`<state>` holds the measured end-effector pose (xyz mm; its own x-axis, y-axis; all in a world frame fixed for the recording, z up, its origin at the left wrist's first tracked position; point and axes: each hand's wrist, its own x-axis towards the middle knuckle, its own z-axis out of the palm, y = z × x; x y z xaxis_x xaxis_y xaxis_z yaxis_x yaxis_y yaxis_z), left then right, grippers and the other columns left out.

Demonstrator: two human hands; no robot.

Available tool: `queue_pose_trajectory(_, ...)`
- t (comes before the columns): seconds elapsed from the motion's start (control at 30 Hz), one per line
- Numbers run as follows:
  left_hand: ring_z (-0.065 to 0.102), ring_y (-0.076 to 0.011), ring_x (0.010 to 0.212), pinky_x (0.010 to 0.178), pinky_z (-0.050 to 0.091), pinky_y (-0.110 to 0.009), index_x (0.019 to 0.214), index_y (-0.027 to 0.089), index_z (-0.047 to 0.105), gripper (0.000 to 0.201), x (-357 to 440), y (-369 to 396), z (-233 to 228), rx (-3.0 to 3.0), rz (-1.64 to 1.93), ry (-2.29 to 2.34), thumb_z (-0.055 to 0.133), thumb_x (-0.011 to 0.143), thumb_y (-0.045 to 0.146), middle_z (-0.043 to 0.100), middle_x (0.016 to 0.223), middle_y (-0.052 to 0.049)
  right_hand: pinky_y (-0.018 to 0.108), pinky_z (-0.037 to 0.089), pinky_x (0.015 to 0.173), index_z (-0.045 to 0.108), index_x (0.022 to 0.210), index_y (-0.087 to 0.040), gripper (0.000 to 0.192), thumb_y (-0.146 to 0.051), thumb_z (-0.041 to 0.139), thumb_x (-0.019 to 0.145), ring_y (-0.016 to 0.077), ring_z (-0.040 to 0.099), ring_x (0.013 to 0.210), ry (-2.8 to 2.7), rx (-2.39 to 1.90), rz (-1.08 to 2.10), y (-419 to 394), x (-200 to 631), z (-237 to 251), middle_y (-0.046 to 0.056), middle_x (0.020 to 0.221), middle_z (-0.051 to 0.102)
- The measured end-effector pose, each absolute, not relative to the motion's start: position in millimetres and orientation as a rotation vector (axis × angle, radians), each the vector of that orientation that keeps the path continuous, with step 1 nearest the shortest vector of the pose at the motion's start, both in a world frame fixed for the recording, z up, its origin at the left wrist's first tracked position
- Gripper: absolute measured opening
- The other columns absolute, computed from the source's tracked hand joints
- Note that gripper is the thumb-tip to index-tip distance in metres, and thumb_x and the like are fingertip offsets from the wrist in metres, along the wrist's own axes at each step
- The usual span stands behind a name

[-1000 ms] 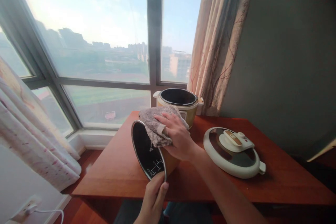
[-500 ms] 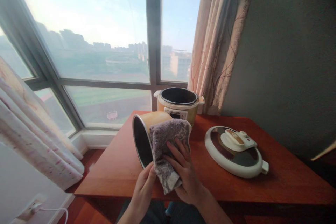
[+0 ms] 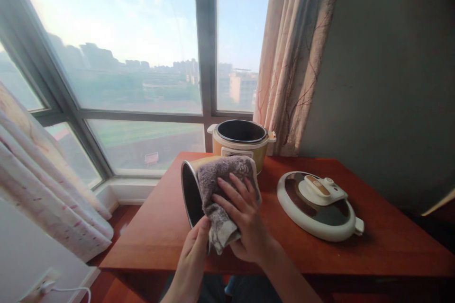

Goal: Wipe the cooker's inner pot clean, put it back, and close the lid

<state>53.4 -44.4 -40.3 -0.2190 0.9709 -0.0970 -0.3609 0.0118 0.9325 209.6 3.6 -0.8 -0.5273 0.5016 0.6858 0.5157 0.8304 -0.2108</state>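
Note:
A yellow inner pot [image 3: 190,194] with a dark inside lies tipped on its side, its mouth facing left. My left hand [image 3: 194,251] grips the near part of its rim, thumb on the edge and the other fingers partly hidden. Draped over the pot's outer wall is a grey-purple towel [image 3: 225,170]. My right hand [image 3: 245,222] holds the towel against the wall, fingers spread over the cloth and the palm side out of sight. Behind them stands the yellow and white cooker body [image 3: 260,154], upright and without its lid.
The round white cooker lid [image 3: 289,210] with a brown-topped handle lies at the right of the red-brown table [image 3: 149,241]. Beyond the table are a window [image 3: 142,80] and a curtain [image 3: 291,57]. A plugged-in white cable [image 3: 71,289] shows at lower left.
My right hand and the towel have shifted slightly left and up along the pot. The pot's rim has turned a little, while my left hand keeps its grip.

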Motion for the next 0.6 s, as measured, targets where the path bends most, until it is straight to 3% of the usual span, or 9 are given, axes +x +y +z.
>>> queue_pose_trajectory(0.1, 0.061, -0.0303, 0.119, 0.105, 0.047, -0.042, 0.107, 0.014, 0.073, 0.062, 52, -47, -34, 0.775, 1.502, 1.148, 0.071, 0.073, 0.065, 0.073, 0.116, -0.012, 0.054, 0.011, 0.120, 0.048, 0.141, -0.026, 0.068, -0.031, 0.055, 0.073, 0.0316, 0.027, 0.146, -2.272, -0.752, 0.078, 21, 200, 43, 0.002, 0.156, 0.039)
queue_pose_trajectory(0.2, 0.061, -0.0300, 0.120, 0.104, 0.048, -0.043, 0.110, 0.016, 0.072, 0.061, 52, -51, -30, 0.788, 1.442, 1.176, 0.070, 0.074, 0.065, 0.073, 0.117, -0.012, 0.047, 0.026, 0.114, 0.058, 0.129, -0.026, 0.050, -0.028, 0.055, 0.080, 0.0277, 0.042, 0.136, -2.287, -0.865, 0.176, 42, 186, 77, 0.003, 0.143, 0.055)
queue_pose_trajectory(0.33, 0.057, -0.0311, 0.126, 0.108, 0.045, -0.046, 0.115, 0.017, 0.071, 0.064, 53, -54, -46, 0.774, 1.415, 1.198, 0.069, 0.074, 0.066, 0.071, 0.120, -0.012, 0.035, 0.047, 0.085, 0.068, 0.101, -0.025, 0.025, -0.032, 0.048, 0.088, 0.0255, 0.065, 0.101, -2.381, -1.063, 0.272, 68, 167, 106, 0.006, 0.107, 0.073)
queue_pose_trajectory(0.43, 0.054, -0.0334, 0.129, 0.111, 0.041, -0.045, 0.115, 0.018, 0.072, 0.066, 44, -53, -75, 0.898, 1.522, 1.302, 0.069, 0.072, 0.068, 0.068, 0.127, -0.011, 0.034, 0.046, 0.072, 0.069, 0.098, -0.024, 0.027, -0.037, 0.046, 0.089, 0.0267, 0.068, 0.091, -2.434, -1.208, 0.316, 83, 155, 115, 0.008, 0.102, 0.074)
queue_pose_trajectory(0.6, 0.063, -0.0352, 0.114, 0.106, 0.046, -0.044, 0.102, 0.020, 0.079, 0.059, 18, -48, -119, 1.478, 1.492, 1.340, 0.064, 0.074, 0.069, 0.074, 0.113, -0.014, 0.035, 0.046, 0.074, 0.068, 0.103, -0.024, 0.030, -0.038, 0.045, 0.090, 0.0279, 0.068, 0.091, -2.423, -1.260, 0.263, 95, 143, 109, 0.009, 0.105, 0.073)
